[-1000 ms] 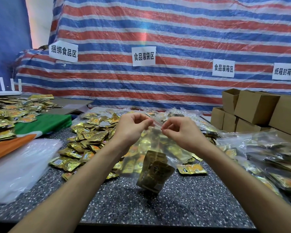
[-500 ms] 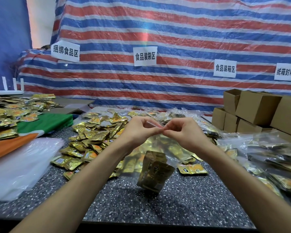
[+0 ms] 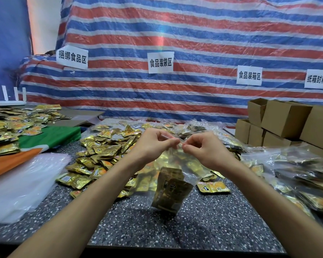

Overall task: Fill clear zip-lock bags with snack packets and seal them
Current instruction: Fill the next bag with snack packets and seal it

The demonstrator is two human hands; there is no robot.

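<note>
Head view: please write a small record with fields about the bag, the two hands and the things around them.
bag: clear zip-lock bag, hanging from both hands
contents: gold snack packets at its bottom
left hand: fingers pinch the bag's top edge
right hand: fingers pinch the same edge, close to the left
seal: cannot tell if closed
table: loose packets left, filled bags right
behind: cardboard boxes
</note>
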